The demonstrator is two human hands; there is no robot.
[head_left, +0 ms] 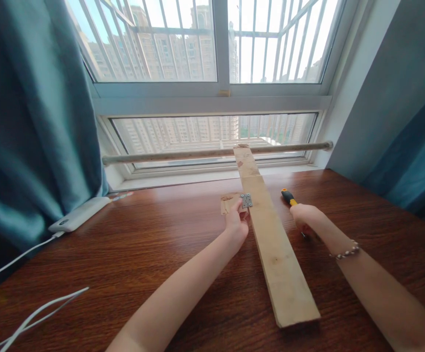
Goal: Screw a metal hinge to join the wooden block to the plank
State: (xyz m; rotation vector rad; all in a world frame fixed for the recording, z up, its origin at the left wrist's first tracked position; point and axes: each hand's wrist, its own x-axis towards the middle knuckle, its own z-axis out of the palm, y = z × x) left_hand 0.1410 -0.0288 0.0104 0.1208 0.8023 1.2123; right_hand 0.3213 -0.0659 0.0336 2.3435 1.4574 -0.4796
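A long pale wooden board (276, 239) runs from near me toward the window. At its left edge lies a metal hinge (246, 200), one leaf on the board and the other side by my thumb. My left hand (237, 225) is closed on a small wooden piece (229, 203) beside the board, its thumb up against the hinge. To the right of the board, my right hand (305, 219) is wrapped round what looks like a screwdriver (288, 196). The black, yellow and orange handle sticks out toward the window, and a bit of metal shows below the fist.
All this is on a dark brown wooden tabletop (183, 234). A white power strip (82, 215) and white cables (43, 313) lie at the left. The board's far end reaches a horizontal rail (175, 156) before the window. Blue curtains (39, 98) hang at both sides.
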